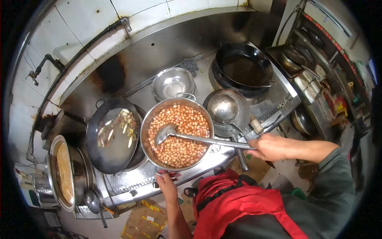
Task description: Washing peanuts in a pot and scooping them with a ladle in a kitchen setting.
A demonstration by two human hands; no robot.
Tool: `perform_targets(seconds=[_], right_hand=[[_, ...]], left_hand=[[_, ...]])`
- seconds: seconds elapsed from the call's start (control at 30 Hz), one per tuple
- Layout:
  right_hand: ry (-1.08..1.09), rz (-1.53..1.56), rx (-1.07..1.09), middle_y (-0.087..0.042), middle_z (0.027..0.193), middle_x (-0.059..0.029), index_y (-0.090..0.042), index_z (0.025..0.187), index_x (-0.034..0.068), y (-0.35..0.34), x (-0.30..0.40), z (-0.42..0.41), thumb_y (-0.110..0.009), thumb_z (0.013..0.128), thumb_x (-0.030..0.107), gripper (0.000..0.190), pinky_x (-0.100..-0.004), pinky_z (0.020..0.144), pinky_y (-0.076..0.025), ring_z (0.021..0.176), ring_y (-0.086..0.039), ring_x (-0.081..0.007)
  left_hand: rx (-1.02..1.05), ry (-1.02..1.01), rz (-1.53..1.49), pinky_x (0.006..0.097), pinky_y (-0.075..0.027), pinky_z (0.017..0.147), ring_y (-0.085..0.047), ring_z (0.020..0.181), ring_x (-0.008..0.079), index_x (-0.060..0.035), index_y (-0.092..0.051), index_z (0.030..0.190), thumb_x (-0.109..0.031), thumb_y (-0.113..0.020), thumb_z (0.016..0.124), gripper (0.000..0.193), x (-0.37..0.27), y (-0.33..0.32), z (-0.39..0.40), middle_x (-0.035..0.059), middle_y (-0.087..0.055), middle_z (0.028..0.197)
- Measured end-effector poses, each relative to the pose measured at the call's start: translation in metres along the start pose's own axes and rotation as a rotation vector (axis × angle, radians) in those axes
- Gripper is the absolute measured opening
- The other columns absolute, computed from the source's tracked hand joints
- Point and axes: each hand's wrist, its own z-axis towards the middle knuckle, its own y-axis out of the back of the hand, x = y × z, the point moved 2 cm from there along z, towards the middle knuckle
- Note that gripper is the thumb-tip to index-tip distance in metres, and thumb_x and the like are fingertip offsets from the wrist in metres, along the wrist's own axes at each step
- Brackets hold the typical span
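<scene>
A two-handled steel pot [143,149] stands before me, full of what look like peanuts [179,155] in reddish-brown liquid. My left hand [167,182] grips the pot's near loop handle [158,171], with something red partly hidden beneath the fingers. The long handle of a steel ladle [209,140] is in my right hand [268,147]. Its bowl rests among the peanuts, left of the middle. Under and beside that hand lie a perforated skimmer [243,112] and a smaller strainer [222,109] on top of it.
Left of the pot, a black wok [92,143] holds cloudy liquid, chilli-like pieces and spices. Farther left stands a pot of brown liquid [64,173] beside another ladle [92,201]. Steel bowls [173,85] sit behind, with a dark wok of liquid [244,67] at back right.
</scene>
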Motion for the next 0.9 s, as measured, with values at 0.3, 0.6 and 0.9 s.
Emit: perform_targets(seconds=[0.3, 0.6, 0.9], right_hand=[[-0.068, -0.001, -0.137, -0.061, 0.069, -0.028, -0.056, 0.096, -0.003, 0.036, 0.007, -0.024, -0.056, 0.098, 0.026, 0.029, -0.0554, 0.067, -0.05, 0.073, -0.064, -0.0483], [-0.231, 0.356, 0.146, -0.062, 0.069, -0.0217, -0.062, 0.105, -0.003, 0.008, 0.0, -0.019, -0.057, 0.099, 0.031, 0.035, -0.0456, 0.066, -0.052, 0.064, -0.065, -0.0375], [-0.082, 0.328, 0.167, -0.065, 0.08, -0.0266, -0.064, 0.112, 0.0, 0.005, 0.015, -0.066, -0.062, 0.096, 0.029, 0.034, -0.0476, 0.07, -0.05, 0.076, -0.065, -0.0422]], left_hand=[[-0.018, 0.02, -0.013, 0.0268, -0.047, 0.053, -0.066, 0.064, 0.0192, -0.0058, -0.047, 0.107, -0.025, -0.042, 0.105, 0.02, 0.001, -0.001, -0.003, 0.0083, -0.064, 0.081], [0.016, 0.034, -0.002, 0.0305, -0.047, 0.055, -0.066, 0.067, 0.0202, -0.0066, -0.047, 0.106, -0.026, -0.039, 0.106, 0.021, 0.009, 0.004, 0.0, 0.0077, -0.062, 0.081], [0.067, -0.002, -0.013, 0.03, -0.047, 0.053, -0.065, 0.064, 0.0206, -0.0062, -0.048, 0.101, -0.026, -0.038, 0.106, 0.023, 0.015, 0.007, 0.003, 0.0078, -0.061, 0.079]])
